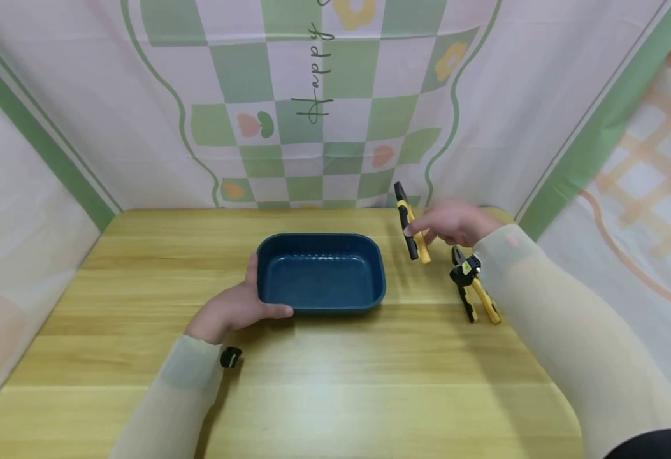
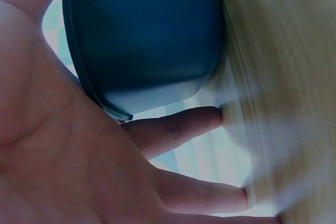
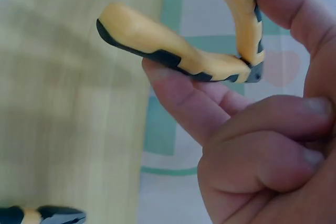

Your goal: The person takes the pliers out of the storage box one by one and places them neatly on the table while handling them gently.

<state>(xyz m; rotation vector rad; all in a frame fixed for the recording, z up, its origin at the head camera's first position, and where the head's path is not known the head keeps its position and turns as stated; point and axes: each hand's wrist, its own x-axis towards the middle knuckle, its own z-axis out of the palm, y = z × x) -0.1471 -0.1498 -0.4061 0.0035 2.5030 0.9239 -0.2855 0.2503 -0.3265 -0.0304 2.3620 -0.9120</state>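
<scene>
A dark blue rectangular dish [image 1: 320, 280] stands on the table. My left hand [image 1: 234, 310] rests against its left end, thumb along the near side. The left wrist view shows the palm at the corner of the dish [image 2: 147, 35], with the fingers straight and spread towards the tabletop. Above the table, right of the dish, my right hand [image 1: 452, 222] pinches yellow-and-black pliers [image 1: 410, 245] between thumb and fingers. In the right wrist view the handles of these pliers [image 3: 157, 38] are spread apart, and the other fingers curl into the palm.
A second pair of yellow-and-black pliers [image 1: 487, 303] lies on the wooden table [image 1: 324, 382] under my right wrist, jaws pointing away. A patterned curtain [image 1: 289, 70] hangs behind the table's far edge and along both sides.
</scene>
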